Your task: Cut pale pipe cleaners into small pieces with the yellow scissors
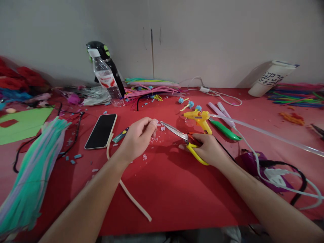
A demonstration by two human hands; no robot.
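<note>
My left hand is closed in a pinch on a small pale pink piece of pipe cleaner, most of it hidden by the fingers. From the right, the scissors point at this piece, their blade tips almost at my fingertips. My right hand grips the scissors by their yellow and red handles; the blades look nearly together. Tiny pale pink clippings are scattered on the red table beneath. A cream-coloured cord-like strip passes under my left forearm.
A phone and turquoise-lilac pipe cleaners lie left. A yellow glue gun with a long glue stick, and a green-handled tool, lie beyond my right hand. Behind stand a plastic bottle and a tilted white cup.
</note>
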